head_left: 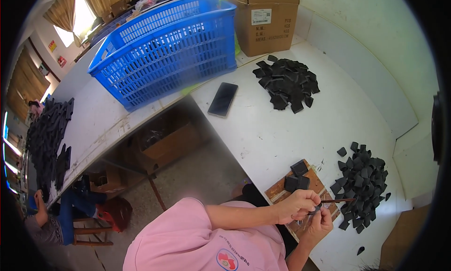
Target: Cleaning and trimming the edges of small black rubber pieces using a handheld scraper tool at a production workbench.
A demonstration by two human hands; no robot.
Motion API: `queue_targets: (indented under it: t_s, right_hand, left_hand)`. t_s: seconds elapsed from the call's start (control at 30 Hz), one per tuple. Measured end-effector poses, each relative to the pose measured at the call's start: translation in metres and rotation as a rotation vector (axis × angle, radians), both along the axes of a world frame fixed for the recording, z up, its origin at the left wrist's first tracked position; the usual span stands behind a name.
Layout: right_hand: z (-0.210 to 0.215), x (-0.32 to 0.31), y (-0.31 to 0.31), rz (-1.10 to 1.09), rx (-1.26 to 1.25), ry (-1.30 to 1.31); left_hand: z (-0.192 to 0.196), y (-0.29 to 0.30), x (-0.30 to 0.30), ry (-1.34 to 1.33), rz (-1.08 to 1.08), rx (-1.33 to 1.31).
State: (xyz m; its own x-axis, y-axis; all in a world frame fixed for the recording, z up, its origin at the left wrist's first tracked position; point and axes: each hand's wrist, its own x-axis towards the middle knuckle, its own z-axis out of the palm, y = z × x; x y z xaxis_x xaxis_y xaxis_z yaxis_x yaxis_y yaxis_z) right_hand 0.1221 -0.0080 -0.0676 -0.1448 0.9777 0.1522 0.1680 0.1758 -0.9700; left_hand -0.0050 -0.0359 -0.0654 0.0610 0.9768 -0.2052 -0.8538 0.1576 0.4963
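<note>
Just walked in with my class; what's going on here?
A person in a pink shirt has the left hand and right hand together on a small black piece over a wooden board. A thin brown rod juts to the right. More black pieces lie on the board, with a near black pile and a far black pile on the white table.

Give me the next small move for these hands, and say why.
Probably steady the small dark piece with the right hand before reaching for another: the left hand meets it there too, above the wooden board, and a thin brown stick juts out close by.
</note>
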Motion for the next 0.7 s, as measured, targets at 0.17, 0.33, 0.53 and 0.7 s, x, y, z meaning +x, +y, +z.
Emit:
queue_targets:
  t_s: [0.17,0.33,0.53,0.7]
  right_hand:
    - [0.003,0.010,0.000,0.311,-0.810,0.976]
    - [0.010,-0.003,0.002,0.397,-0.832,0.926]
    - [0.034,0.007,0.016,0.368,-0.519,0.530]
    - [0.098,0.000,0.055,0.397,-0.079,0.278]
  left_hand:
    - [0.007,-0.002,0.005,0.698,0.210,0.136]
    - [0.020,-0.009,0.012,0.841,0.401,0.060]
    - [0.031,0.011,-0.015,0.080,0.024,-0.107]
    - [0.071,0.037,-0.024,-0.348,-0.224,0.142]
